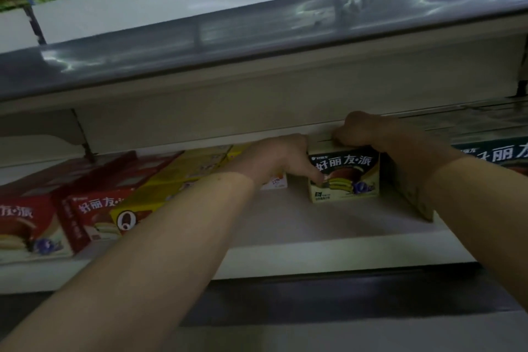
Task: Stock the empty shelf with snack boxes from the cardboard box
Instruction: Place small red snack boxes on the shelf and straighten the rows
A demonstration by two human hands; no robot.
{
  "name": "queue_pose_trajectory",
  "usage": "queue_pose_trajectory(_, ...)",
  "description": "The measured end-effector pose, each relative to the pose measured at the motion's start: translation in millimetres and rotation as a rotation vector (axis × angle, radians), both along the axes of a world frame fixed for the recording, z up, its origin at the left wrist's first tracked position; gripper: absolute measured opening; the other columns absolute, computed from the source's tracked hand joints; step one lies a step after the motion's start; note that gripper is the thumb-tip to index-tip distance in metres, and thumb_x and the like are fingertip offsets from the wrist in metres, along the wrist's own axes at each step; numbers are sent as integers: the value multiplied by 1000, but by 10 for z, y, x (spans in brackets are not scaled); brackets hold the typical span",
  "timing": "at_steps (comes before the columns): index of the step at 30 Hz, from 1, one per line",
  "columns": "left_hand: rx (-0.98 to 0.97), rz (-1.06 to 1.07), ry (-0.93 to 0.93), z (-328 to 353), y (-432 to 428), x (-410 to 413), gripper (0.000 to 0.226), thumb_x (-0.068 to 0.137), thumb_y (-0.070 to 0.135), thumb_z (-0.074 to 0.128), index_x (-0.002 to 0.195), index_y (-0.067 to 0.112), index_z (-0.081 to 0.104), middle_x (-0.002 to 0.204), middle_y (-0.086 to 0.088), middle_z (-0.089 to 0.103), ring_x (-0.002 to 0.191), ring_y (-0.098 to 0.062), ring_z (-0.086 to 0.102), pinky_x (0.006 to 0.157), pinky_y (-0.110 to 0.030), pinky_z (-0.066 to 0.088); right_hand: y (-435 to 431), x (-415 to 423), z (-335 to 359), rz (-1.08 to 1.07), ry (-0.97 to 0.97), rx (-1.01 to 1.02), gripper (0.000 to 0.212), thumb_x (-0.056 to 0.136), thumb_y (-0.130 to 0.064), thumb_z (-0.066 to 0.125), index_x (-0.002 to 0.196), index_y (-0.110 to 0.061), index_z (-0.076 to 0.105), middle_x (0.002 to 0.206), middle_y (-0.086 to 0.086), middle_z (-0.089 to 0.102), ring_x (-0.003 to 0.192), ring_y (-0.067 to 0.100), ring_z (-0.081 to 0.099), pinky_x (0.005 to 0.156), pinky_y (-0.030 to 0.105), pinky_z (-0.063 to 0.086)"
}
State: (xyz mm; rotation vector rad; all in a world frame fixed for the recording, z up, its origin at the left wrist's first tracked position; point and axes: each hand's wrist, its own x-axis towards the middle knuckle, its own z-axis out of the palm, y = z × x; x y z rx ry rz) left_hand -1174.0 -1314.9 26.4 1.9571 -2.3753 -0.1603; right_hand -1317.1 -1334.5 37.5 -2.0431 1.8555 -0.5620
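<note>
Two hands are on one snack box [347, 180] in the head view, the only view. The box stands upright deep on the white shelf [285, 226], with its dark front, showing bananas and a chocolate pie, turned to the camera. The left hand [281, 161] grips the box at its left side: the thumb lies on the front face, and the other fingers go round the side, out of sight. The right hand [363, 130] is clenched over the top of the box, with its fingers curled on the top front edge.

Left of the left arm, on the same shelf, stand yellow boxes [177, 177] and, further left, red boxes [85, 208] in rows, touching each other. A brown panel [411, 191] stands just right of the snack box, under the right wrist; I cannot tell what it belongs to. At the far right edge the top of one more dark box [491, 153] shows. The upper shelf [257, 48] hangs over both hands, with a grey shiny strip along its front. Most of the picture is dim and a little blurred.
</note>
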Motion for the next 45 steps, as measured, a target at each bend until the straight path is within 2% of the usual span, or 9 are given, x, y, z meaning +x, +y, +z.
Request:
queue_pose_trajectory(5, 65, 64, -60, 61, 43, 218, 75, 73, 49, 79, 132, 14, 46, 124, -3, 57, 108, -20, 57, 95, -38, 51, 33, 178, 8, 91, -11, -18, 15, 97, -18, 51, 101, -4, 49, 83, 8, 50, 69, 19, 50, 49, 25, 33)
queue_pose_trajectory(8, 49, 72, -52, 71, 75, 251, 73, 75, 46, 78, 132, 14, 46, 125, -3, 57, 109, -20, 57, 96, -37, 50, 2, 229, -26, 117, -3, -68, 13, 99, -16, 46, 97, -3, 46, 95, 12, 52, 76, 21, 51, 49, 23, 33)
queue_pose_trajectory(12, -7, 111, -66, 37, 119, 199, 73, 74, 43, 80, 132, 12, 48, 127, -7, 55, 113, -23, 55, 95, -38, 50, -45, 93, -88, 128, -79, -41, 30, 99, -28, 46, 111, -2, 54, 115, 14, 61, 87, 22, 56, 61, 27, 43)
queue_pose_trajectory(15, -166, 136, -93, -20, 180, 171, 71, 70, 43, 81, 127, 15, 49, 119, -8, 50, 111, -25, 50, 83, -32, 49, -17, -48, -168, 116, -246, -25, 58, 97, -43, 49, 139, -2, 40, 127, 14, 55, 107, 26, 57, 87, 34, 48)
queue_pose_trajectory(18, -168, 134, 25, -103, 225, 96, 48, 73, 28, 80, 110, 15, 52, 110, -8, 59, 94, -21, 57, 69, -26, 45, 96, -93, -195, 173, -307, 24, 83, 87, -59, 56, 148, -11, 28, 143, 10, 45, 116, 26, 54, 90, 33, 48)
queue_pose_trajectory(24, -179, 179, 91, -205, 272, -2, 48, 83, 22, 71, 123, 7, 49, 114, -11, 61, 101, -27, 60, 72, -27, 44, 169, -58, -260, 317, 69, -75, 72, 73, -31, 81, 131, -13, 43, 128, 10, 54, 109, 22, 54, 91, 31, 48)
queue_pose_trajectory(31, -361, 195, -196, -315, 311, -71, 77, 82, 30, 70, 146, 17, 28, 133, -13, 38, 123, -35, 41, 95, -48, 42, 294, -16, -373, 248, 281, -271, 77, 83, -48, 66, 144, -19, 29, 142, 14, 27, 129, 34, 37, 100, 36, 40)
queue_pose_trajectory(35, -342, 216, -143, -450, 251, -87, 76, 78, 28, 74, 140, 26, 29, 135, -10, 34, 125, -37, 39, 96, -56, 39, 418, 112, -543, 211, 320, -356, 67, 90, -33, 61, 144, -19, 24, 144, 13, 25, 132, 33, 27, 101, 41, 40)
queue_pose_trajectory(45, -495, 149, -277, -66, 717, -436, 70, 85, 26, 64, 145, 19, 29, 143, -13, 34, 135, -32, 29, 111, -47, 24, 919, 27, -302, 101, 397, -362, 70, 93, -35, 57, 150, -19, 19, 154, 11, 17, 141, 31, 21, 109, 43, 33)
